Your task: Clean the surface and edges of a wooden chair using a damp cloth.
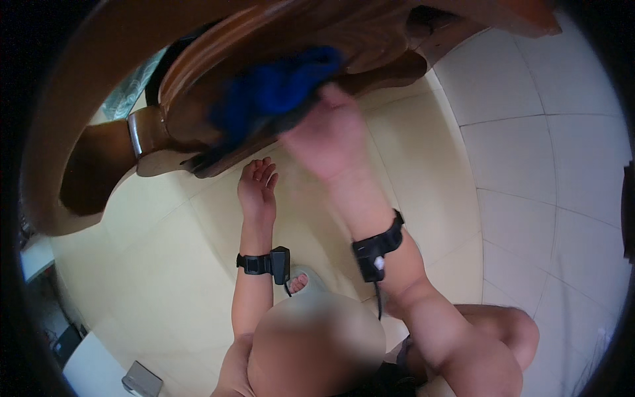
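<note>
- Far left: carved wooden furniture (96, 159), probably heavy, stiff and slick.
- Left hand (258, 188): holds nothing, fingers loosely curled, nearer than the wood.
- Blue cloth (271, 89): far, against the wood; likely light, limp, best gripped at its bunched middle.
- Right hand (327, 132): at the cloth's right; blurred, cannot tell whether pinching or pressing.

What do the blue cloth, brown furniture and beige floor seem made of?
Blue cloth: seemingly matte textile, bunched in soft folds; blur hides its weave. Brown furniture: probably varnished wood, glossy and grained. Beige floor: likely smooth tile, showing thin joints.
</note>
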A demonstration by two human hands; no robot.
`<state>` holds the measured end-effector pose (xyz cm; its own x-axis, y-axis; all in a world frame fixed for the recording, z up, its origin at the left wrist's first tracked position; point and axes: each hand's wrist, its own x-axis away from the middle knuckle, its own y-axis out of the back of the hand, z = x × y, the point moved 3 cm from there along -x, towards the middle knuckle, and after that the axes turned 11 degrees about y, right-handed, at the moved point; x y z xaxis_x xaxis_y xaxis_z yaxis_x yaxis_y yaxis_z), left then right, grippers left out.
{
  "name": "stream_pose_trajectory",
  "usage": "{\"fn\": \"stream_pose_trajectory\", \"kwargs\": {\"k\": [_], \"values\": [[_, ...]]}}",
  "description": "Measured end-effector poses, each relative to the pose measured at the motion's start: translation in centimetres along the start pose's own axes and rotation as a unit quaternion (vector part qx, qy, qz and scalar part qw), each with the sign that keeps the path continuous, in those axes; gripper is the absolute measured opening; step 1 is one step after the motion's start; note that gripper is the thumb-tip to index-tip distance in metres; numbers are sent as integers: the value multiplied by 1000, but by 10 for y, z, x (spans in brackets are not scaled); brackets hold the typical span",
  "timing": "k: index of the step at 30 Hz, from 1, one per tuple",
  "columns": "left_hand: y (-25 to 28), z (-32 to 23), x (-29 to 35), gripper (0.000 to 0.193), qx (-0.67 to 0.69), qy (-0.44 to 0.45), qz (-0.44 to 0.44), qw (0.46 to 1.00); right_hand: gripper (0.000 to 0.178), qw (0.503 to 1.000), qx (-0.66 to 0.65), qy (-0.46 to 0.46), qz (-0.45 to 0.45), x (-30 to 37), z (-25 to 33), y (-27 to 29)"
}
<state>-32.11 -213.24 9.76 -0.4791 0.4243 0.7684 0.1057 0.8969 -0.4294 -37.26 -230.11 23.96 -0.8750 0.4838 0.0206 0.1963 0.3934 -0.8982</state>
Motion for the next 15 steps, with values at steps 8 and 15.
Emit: {"fn": "stream_pose_trajectory", "kwargs": {"k": [8,15], "values": [[-7,-11,4,17,-14,-45,4,999,49,900,273,306,-149,27,93,16],[6,-15,-1,16,-36,-82,-28,996,38,295,841,448,-75,37,175,27]]}}
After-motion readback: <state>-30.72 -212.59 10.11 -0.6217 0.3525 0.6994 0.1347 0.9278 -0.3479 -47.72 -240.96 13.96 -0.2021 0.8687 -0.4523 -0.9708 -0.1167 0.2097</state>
